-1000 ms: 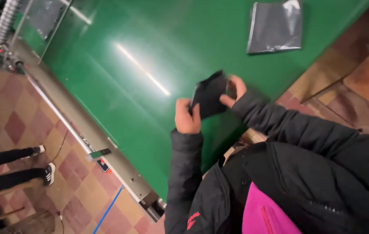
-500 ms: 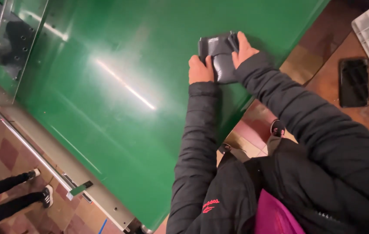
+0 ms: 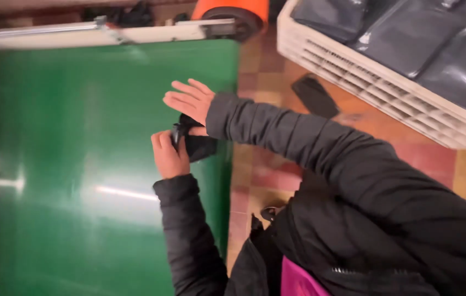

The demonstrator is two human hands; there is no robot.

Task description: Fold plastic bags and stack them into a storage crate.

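Over the near edge of a green conveyor belt, my left hand is closed around a small black soft package. The package is crumpled and mostly hidden between my hands. Just above it is my right hand, fingers spread and straight, with only the heel of the palm against the package. Both arms are in black padded jacket sleeves.
A white slatted plastic crate with several dark grey plastic bags stands at the upper right on the tiled floor. A flat black item lies on the floor beside it. An orange roller and a metal rail close the belt's far end.
The view has swung round, bringing the crate into sight. My right hand let go of the package and spread its fingers, while my left hand kept its grip and the package became crumpled.
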